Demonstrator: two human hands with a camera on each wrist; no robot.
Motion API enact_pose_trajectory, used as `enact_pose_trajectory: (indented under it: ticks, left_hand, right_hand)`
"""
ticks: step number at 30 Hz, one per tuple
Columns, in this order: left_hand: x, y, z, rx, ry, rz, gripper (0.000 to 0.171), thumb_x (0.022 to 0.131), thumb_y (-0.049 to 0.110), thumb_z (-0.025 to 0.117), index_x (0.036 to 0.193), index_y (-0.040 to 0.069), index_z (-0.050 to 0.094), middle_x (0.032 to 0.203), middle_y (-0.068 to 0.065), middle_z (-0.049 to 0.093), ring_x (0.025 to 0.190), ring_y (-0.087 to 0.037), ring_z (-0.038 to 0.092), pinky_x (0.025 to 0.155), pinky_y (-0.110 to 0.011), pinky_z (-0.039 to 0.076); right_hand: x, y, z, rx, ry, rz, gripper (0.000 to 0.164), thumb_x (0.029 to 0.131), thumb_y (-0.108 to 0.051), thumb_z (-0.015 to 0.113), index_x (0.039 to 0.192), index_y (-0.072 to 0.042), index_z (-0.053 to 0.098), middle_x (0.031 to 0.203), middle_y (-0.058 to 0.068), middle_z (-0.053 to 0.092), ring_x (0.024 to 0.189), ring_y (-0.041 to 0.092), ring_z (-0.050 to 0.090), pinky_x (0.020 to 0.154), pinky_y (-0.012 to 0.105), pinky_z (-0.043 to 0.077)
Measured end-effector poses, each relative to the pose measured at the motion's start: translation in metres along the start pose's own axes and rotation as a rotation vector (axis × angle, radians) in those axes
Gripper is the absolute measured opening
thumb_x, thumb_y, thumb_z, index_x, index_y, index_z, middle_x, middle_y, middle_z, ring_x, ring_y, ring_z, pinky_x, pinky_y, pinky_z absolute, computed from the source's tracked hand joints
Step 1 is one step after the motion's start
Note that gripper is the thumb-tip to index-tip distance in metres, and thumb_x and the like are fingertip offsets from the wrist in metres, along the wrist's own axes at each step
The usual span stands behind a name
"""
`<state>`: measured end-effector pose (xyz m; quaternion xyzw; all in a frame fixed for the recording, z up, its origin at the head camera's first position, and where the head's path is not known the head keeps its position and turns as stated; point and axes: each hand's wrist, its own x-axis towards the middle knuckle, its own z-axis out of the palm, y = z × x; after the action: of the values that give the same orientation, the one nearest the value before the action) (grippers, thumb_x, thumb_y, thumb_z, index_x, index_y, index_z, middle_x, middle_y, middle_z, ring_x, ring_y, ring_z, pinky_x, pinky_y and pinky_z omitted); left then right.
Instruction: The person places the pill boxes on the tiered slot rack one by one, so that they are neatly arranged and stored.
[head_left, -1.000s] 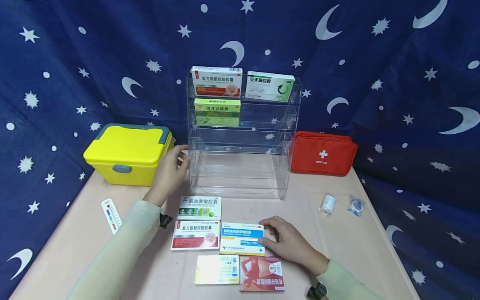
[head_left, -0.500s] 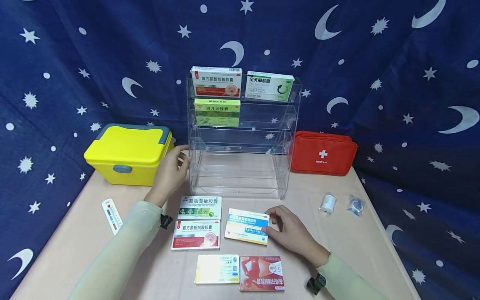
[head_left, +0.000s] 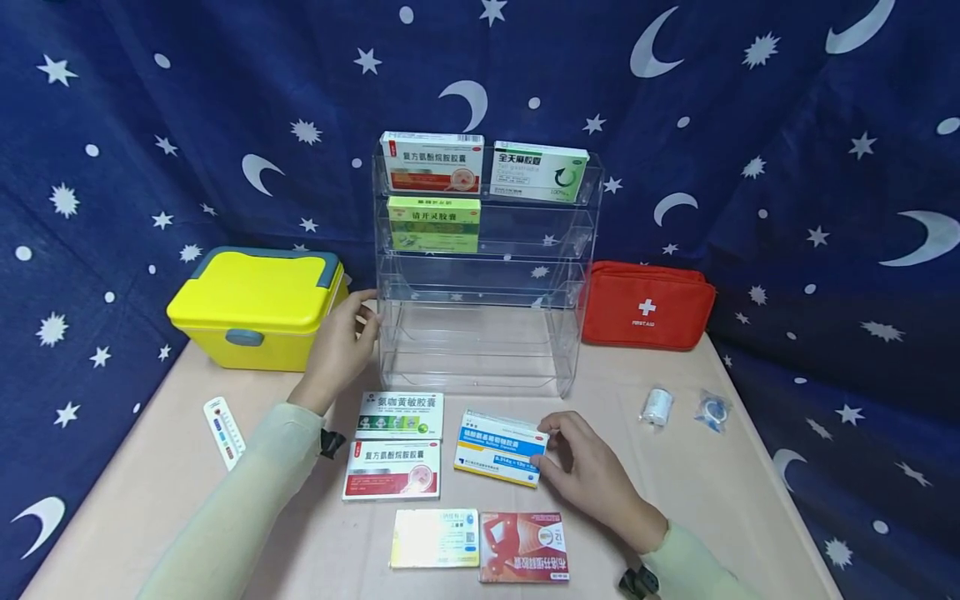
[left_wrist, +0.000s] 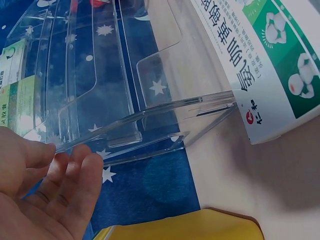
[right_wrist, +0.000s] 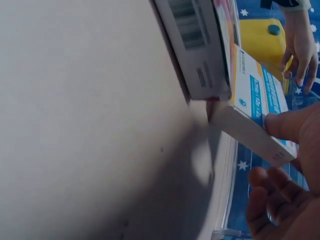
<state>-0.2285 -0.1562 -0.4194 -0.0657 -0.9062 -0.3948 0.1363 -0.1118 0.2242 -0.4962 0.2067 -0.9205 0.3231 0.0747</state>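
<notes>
My left hand [head_left: 342, 343] pinches the left side edge of a clear tiered display rack [head_left: 480, 367]; in the left wrist view, thumb and fingers [left_wrist: 82, 172] meet at that edge. With my right hand [head_left: 596, 467] I hold a blue, white and yellow medicine box [head_left: 498, 450] by its right end, thumb on its front. The box is tilted above the table in the right wrist view. Left of it lie a green-and-white medicine box [head_left: 400, 416] and a red-and-white one [head_left: 392, 471]. Nearer me are a pale yellow box [head_left: 433, 539] and a red box [head_left: 524, 547].
On the rack's upper tiers stand a red-and-white box [head_left: 432, 164], a white-and-green box [head_left: 538, 173] and a green box [head_left: 434, 225]. A yellow case [head_left: 258, 308] is at left, a red first-aid pouch [head_left: 647, 307] at right. Nearby lie a bandage roll [head_left: 657, 407], a bagged item [head_left: 711, 412] and a thermometer card [head_left: 223, 432].
My right hand has lifted the blue, white and yellow box off the table, moving it slightly right and away from me, and turned it askew. The left hand stays at the rack.
</notes>
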Motion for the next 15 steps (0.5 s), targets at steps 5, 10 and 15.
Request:
enact_pose_trajectory:
  ticks: [5, 10, 15]
  left_hand:
    - [-0.0001, 0.0006, -0.0013, 0.006, 0.006, 0.006, 0.043, 0.103, 0.011, 0.060, 0.144, 0.005, 0.051, 0.102, -0.009, 0.061, 0.086, -0.026, 0.062, 0.075, -0.042, 0.054]
    - [-0.0003, 0.0016, -0.0015, 0.012, 0.000, -0.007, 0.043, 0.103, 0.011, 0.060, 0.145, 0.005, 0.050, 0.103, -0.009, 0.061, 0.087, -0.026, 0.062, 0.075, -0.042, 0.055]
    - [-0.0003, 0.0011, -0.0016, 0.009, -0.005, -0.008, 0.043, 0.103, 0.011, 0.060, 0.145, 0.005, 0.050, 0.104, -0.010, 0.061, 0.087, -0.027, 0.062, 0.075, -0.042, 0.055]
  right_hand:
    - [-0.0063, -0.0059, 0.0001, 0.040, -0.008, 0.001, 0.052, 0.081, -0.014, 0.087, 0.121, -0.023, 0.056, 0.109, -0.012, 0.056, 0.087, 0.013, 0.057, 0.072, 0.028, 0.054]
    - [-0.0082, -0.0061, 0.0021, 0.138, -0.005, 0.026, 0.050, 0.082, -0.007, 0.085, 0.121, -0.022, 0.057, 0.106, -0.012, 0.057, 0.080, 0.015, 0.061, 0.062, 0.026, 0.052]
    - [-0.0048, -0.0035, 0.0020, 0.277, 0.008, 0.090, 0.048, 0.082, -0.003, 0.085, 0.118, -0.021, 0.060, 0.107, -0.008, 0.064, 0.083, 0.014, 0.066, 0.062, 0.026, 0.053]
